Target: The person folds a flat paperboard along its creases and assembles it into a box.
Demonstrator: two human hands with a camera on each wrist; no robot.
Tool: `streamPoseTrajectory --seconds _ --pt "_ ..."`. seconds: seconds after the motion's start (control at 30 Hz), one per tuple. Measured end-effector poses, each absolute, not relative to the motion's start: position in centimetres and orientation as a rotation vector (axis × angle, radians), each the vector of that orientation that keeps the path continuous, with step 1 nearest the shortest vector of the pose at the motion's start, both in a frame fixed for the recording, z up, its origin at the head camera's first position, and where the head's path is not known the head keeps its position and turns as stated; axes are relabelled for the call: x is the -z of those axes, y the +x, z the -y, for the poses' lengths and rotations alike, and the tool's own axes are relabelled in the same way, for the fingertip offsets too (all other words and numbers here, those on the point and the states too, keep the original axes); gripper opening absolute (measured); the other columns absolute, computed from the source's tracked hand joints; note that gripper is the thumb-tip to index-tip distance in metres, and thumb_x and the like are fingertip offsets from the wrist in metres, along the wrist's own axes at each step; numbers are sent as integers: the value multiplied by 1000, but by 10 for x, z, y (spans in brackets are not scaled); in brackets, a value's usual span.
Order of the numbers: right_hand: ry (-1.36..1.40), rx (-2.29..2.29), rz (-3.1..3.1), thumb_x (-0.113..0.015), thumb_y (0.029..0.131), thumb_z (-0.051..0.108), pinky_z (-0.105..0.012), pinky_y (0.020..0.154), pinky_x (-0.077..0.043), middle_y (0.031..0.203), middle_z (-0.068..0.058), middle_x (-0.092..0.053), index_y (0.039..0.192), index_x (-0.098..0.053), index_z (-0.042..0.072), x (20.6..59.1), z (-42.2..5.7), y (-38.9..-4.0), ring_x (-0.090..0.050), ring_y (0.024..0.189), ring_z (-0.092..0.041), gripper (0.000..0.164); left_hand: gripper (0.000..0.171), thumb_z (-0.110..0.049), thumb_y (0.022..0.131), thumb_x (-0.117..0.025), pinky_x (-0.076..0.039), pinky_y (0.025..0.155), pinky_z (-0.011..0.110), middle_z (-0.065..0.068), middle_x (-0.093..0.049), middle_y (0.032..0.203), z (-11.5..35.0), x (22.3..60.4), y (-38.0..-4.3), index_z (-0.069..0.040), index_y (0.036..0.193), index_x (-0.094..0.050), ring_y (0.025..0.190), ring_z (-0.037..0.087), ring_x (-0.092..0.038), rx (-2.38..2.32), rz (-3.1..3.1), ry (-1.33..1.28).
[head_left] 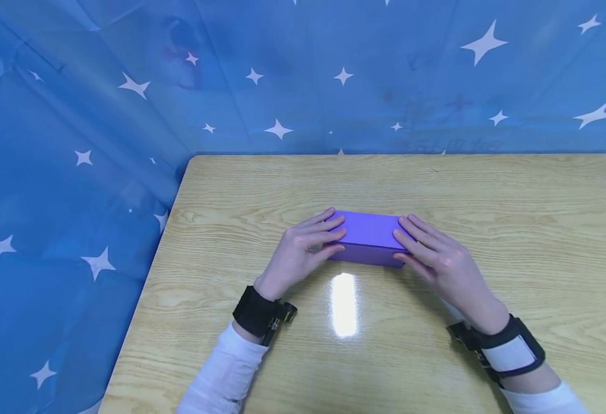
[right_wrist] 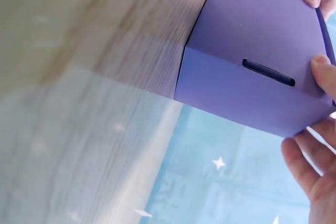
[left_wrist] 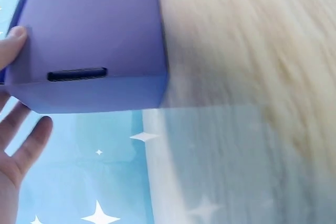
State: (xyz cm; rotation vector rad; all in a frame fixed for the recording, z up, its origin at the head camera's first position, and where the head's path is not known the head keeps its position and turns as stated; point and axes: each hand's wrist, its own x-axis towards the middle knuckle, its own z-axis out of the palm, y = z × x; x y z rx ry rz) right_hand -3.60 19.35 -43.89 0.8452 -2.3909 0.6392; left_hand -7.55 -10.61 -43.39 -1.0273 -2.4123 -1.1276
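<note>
A purple rectangular box [head_left: 370, 230] sits on the wooden table with its top panel lying flat. At its left end, my left hand [head_left: 305, 244] rests spread, fairly straight fingers on the top, while the thumb touches the front wall. My right hand [head_left: 440, 256] lies likewise over the right end, thumb against the front. Both wrist views show a narrow dark slot along one edge of the box [left_wrist: 89, 40], [right_wrist: 247, 19]. In the left wrist view, some fingers [left_wrist: 34, 142] stand apart from the box wall.
The light wood-grain table [head_left: 530, 230] extends around the box. A blue backdrop [head_left: 303, 69] with white stars hangs behind it and down the left side. A bright reflection [head_left: 344, 305] shows on the tabletop between the forearms. Each wrist wears a black strap [head_left: 256, 310].
</note>
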Motion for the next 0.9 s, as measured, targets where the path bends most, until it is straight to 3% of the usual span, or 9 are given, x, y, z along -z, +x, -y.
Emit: streamPoseTrajectory --seconds 0.1,0.23,0.33,0.47,0.57,0.73,0.8,0.9 --pt "829 -661 2403 -44 108 54 -14 126 -29 142 -17 -69 138 -70 13 438 -193 -35 -64 137 -32 58 35 -18 89 -85 -49 121 36 12 -74 135 104 431 -73 -6 121 -79 141 28 -62 1207 2474 -978" --pt "793 -703 2490 -44 104 63 -45 118 -49 150 -19 -62 144 -65 12 434 -191 -34 -59 138 -43 69 41 -21 94 -80 -46 124 41 10 -65 149 101 425 -69 -8 132 -73 148 28 -55 1375 2564 -840" --pt "707 -844 2610 -63 98 61 -69 109 -47 160 -23 -50 154 -54 11 428 -191 -33 -50 144 -50 76 53 -23 99 -75 -49 121 46 9 -52 163 97 421 -68 -10 148 -61 154 28 -48 1549 2609 -668" --pt "465 -1173 2835 -79 95 42 -70 113 -45 171 -24 -32 166 -30 9 418 -192 -34 -37 153 -51 92 68 -34 105 -66 -51 118 53 8 -38 172 96 416 -67 -18 164 -37 159 31 -40 1757 2708 -381" --pt "282 -1368 2967 -66 103 40 -68 114 -46 173 -26 -27 169 -16 7 410 -194 -37 -35 154 -52 89 74 -46 106 -59 -46 123 53 12 -36 172 97 412 -70 -22 168 -27 158 33 -40 1822 2821 -223" --pt "167 -1562 3078 -46 110 48 -63 109 -53 165 -36 -35 169 -13 4 403 -192 -47 -58 136 -52 81 76 -52 107 -55 -40 128 49 18 -38 170 97 404 -78 -19 168 -26 157 33 -43 1866 2986 -138" --pt "135 -1613 3108 -45 110 52 -56 103 -59 162 -37 -37 169 -13 6 402 -190 -53 -67 124 -47 81 76 -52 106 -56 -40 128 49 17 -40 169 96 403 -81 -18 167 -28 157 33 -43 1872 3029 -148" --pt "107 -1652 3125 -48 108 54 -44 95 -62 161 -35 -41 169 -17 7 402 -188 -59 -66 125 -41 82 78 -51 104 -60 -41 127 51 17 -41 169 91 403 -86 -15 166 -30 157 34 -42 1893 3054 -170"
